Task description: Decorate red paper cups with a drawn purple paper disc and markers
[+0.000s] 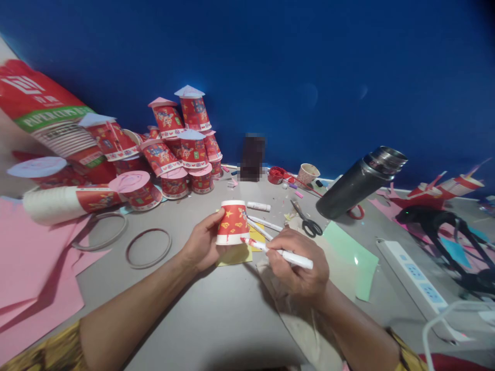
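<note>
A red paper cup (pixel 233 222) with yellow stars and clouds is upside down in my left hand (pixel 204 239), its wide white rim at the bottom. My fingers wrap its left side. In my right hand (pixel 299 260) is a white marker (pixel 288 256) with a red tip, held like a pen. The tip meets the cup's white rim on the right, where small red marks show. Below the cup lies yellow paper (pixel 235 256). Just beyond my right hand are a capped white marker (pixel 259 206), slim white sticks and black scissors (pixel 309 222).
Decorated cups with paper cone tops (pixel 192 149) stand stacked at the back left, beside a bag of paper cups (pixel 50 111). Pink paper (pixel 34 257) and two rings lie left. A dark flask (pixel 359 180), green paper (pixel 351 257) and a power strip (pixel 417 283) are right.
</note>
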`<move>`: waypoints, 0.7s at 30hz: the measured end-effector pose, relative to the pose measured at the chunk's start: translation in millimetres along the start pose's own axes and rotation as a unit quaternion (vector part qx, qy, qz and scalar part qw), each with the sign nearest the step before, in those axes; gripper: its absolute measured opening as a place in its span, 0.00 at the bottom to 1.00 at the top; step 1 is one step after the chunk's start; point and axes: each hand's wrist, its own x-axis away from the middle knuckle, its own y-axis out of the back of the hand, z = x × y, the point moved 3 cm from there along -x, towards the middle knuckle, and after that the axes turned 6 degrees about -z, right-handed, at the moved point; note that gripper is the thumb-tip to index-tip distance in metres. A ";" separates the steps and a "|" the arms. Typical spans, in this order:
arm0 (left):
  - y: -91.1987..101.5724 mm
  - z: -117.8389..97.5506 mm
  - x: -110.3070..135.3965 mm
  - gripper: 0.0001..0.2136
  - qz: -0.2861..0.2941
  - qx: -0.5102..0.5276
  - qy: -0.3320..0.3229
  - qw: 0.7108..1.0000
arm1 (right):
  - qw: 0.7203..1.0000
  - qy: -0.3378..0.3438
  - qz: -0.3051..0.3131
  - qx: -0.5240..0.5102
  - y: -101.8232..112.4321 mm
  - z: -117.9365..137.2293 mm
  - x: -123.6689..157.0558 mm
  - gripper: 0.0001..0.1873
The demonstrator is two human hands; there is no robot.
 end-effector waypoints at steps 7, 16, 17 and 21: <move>0.6 2.7 0.0 0.15 0.044 0.001 0.004 0.999 | 1.000 -0.005 -0.014 -0.001 -1.4 -2.1 -0.6 0.08; -0.2 1.6 0.1 0.16 0.017 -0.010 -0.004 1.000 | 0.999 -0.020 0.012 -0.025 0.6 -3.3 2.6 0.07; 0.0 1.5 -0.2 0.16 0.017 -0.009 -0.005 1.000 | 1.000 -0.020 0.010 -0.019 0.9 -3.0 2.4 0.07; 0.2 0.7 -0.2 0.15 0.022 -0.003 -0.008 1.000 | 1.000 -0.024 -0.001 -0.003 1.6 -1.8 0.3 0.08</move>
